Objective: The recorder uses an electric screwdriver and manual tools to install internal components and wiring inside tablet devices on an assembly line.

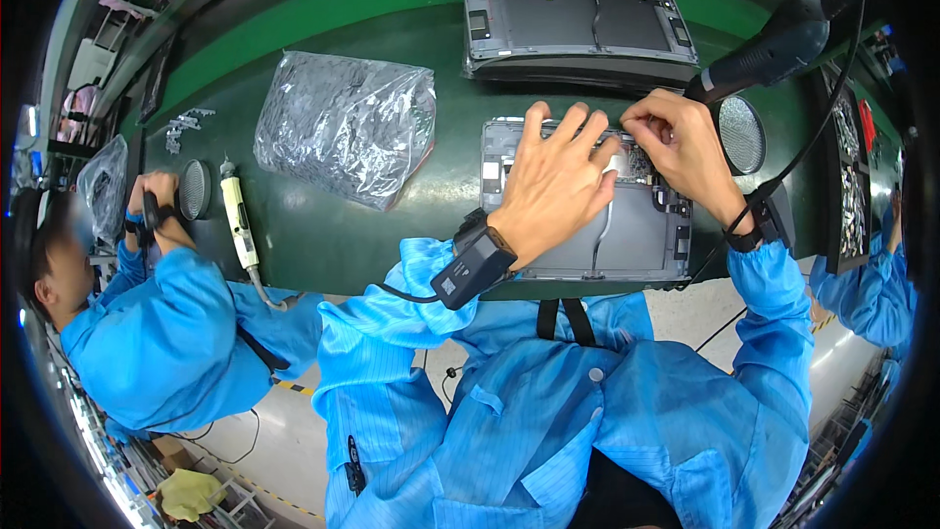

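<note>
An opened laptop base [651,235] lies on the green bench in front of me, its circuit board and flat dark battery exposed. My left hand [556,186] is over its upper middle, palm down and fingers spread, holding nothing I can see. It hides part of the board. My right hand [685,149] is at the board's upper right edge, thumb and forefinger pinched together. Whatever is between those fingertips is too small or hidden to make out. Each wrist wears a dark strapped device.
Beyond stands a stack of opened laptop bases [548,15]. To the left are a clear plastic bag [343,127], an electric screwdriver [238,220] and small metal parts [184,127]. A black corded device [769,49] overhangs a round dish [742,135]. A co-worker [176,323] sits left.
</note>
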A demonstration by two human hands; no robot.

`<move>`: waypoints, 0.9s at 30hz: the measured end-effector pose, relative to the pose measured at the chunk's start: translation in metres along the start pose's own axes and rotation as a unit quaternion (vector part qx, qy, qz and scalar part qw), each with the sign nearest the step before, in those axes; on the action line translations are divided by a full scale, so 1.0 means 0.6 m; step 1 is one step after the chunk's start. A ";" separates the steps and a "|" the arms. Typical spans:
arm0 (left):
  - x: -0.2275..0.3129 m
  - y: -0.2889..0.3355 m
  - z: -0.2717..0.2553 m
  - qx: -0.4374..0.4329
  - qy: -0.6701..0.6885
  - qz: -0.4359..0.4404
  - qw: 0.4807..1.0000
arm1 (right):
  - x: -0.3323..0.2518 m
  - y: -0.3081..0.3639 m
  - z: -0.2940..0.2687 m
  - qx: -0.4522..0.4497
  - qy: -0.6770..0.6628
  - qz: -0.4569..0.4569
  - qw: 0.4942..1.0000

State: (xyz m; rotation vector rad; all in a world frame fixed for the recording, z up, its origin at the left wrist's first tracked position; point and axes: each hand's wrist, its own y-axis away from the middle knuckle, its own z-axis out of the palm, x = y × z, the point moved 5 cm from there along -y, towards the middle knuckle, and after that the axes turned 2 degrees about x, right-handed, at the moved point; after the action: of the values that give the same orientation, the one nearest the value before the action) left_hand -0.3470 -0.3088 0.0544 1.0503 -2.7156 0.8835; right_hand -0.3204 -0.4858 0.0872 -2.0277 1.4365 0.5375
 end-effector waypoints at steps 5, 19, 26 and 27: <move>-0.001 0.000 0.000 0.009 -0.008 0.007 1.000 | 0.015 -0.014 0.002 -0.048 -0.020 0.056 0.997; 0.001 0.006 0.002 0.011 -0.014 0.006 1.000 | 0.010 -0.032 0.007 -0.088 0.007 0.080 0.993; 0.005 0.000 0.001 0.009 -0.021 0.009 1.000 | 0.006 -0.026 0.006 -0.062 0.031 0.035 0.997; 0.002 0.002 -0.003 0.007 -0.022 0.000 1.000 | 0.001 -0.020 0.004 -0.028 -0.014 0.011 0.999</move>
State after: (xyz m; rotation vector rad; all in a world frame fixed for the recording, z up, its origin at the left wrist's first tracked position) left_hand -0.3486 -0.3080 0.0555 1.0842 -2.7487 0.8917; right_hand -0.3089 -0.4815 0.0878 -2.0431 1.4431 0.6196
